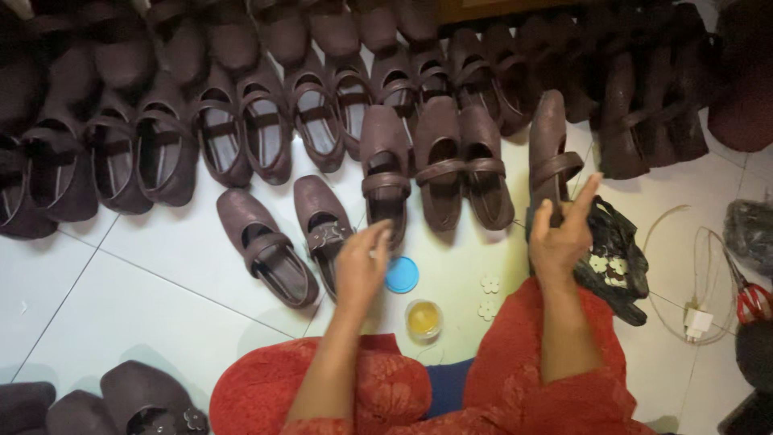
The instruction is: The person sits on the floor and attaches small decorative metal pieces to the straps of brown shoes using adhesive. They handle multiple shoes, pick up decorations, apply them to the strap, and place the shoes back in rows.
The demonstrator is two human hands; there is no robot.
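My right hand (561,234) holds a dark brown strapped shoe (549,149) upright by its heel end, index finger stretched out. My left hand (362,262) hovers with fingers loosely curled beside a brown shoe (324,225) that carries a flower ornament on its strap; whether it pinches something small I cannot tell. Just below the hands on the white tiled floor (145,282) stand a small open jar of yellowish glue (423,318) and its blue lid (402,275). Two pale flower ornaments (489,296) lie by my red-clothed knee.
Rows of several matching brown shoes (266,121) fill the floor ahead and left. More shoes sit at the bottom left (145,399). A black plastic bag with flower pieces (612,258) lies to the right, beyond it a white cable with plug (696,322) and red-handled scissors (753,302).
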